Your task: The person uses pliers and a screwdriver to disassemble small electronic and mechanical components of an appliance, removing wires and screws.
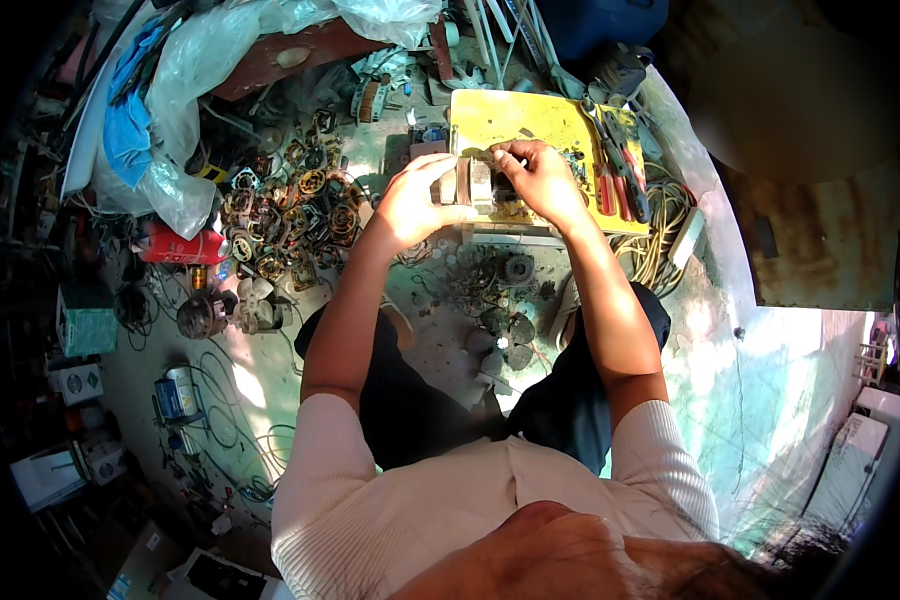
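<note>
My left hand (417,205) is closed around one side of a small blocky metal part (480,187) with a brown band, its thumb along the near edge. That part sits at the left side of a yellow board (510,112). My right hand (545,182) is at the part's far right, thumb and forefinger pinched together; what they pinch is too small to make out. Small dark bits and scraps lie on the board around the part. To the right of my right hand, red-handled tools (607,190) and dark pliers-like tools (625,160) lie on the board.
A heap of ring-shaped motor parts (295,205) covers the floor at left, near a red cylinder (180,243) and a small fan (255,300). Coiled cable (670,215) lies right of the board. Round dark pieces (508,330) and wires lie between my feet.
</note>
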`<action>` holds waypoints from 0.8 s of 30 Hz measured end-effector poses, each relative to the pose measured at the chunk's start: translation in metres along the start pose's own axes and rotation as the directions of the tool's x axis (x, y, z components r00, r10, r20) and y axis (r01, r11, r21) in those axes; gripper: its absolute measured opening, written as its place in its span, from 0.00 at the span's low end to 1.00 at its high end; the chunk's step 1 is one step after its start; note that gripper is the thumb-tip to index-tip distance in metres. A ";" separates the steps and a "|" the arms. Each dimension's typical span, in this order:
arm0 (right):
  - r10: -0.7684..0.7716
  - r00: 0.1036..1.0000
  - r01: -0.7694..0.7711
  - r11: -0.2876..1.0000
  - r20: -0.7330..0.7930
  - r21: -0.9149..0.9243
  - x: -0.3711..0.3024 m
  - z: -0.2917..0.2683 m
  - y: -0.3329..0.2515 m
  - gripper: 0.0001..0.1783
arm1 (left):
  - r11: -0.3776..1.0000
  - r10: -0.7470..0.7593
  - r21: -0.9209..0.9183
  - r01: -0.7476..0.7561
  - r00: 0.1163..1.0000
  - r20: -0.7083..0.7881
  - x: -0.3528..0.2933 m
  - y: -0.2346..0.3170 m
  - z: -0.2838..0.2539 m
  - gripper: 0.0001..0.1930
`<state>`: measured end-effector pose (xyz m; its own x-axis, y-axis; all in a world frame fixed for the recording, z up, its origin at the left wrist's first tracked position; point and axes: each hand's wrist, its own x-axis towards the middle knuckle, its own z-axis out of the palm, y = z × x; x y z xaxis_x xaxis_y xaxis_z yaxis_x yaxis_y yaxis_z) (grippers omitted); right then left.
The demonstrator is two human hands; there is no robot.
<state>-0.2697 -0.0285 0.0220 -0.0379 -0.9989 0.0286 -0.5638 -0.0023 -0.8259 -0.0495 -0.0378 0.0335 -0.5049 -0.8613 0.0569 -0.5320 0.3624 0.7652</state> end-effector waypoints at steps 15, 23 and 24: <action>0.036 0.992 -0.057 0.983 0.123 0.174 0.021 0.001 0.007 0.08 | 0.994 0.102 0.043 -0.102 0.995 -0.004 -0.010 -0.010 0.008 0.41; 0.200 0.978 -0.209 0.909 -0.062 -0.361 0.006 -0.060 0.033 0.14 | 0.974 0.111 0.199 -0.107 0.994 -0.009 -0.013 -0.009 0.005 0.40; 0.198 0.973 -0.221 0.946 -0.114 -0.237 0.003 -0.063 0.035 0.15 | 0.975 0.109 0.198 -0.104 0.994 -0.015 -0.013 -0.008 0.005 0.40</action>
<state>-0.3421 -0.0288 0.0285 -0.2426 -0.9675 -0.0719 -0.7208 0.2294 -0.6541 -0.0421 -0.0273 0.0236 -0.5492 -0.8222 0.1497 -0.6006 0.5129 0.6134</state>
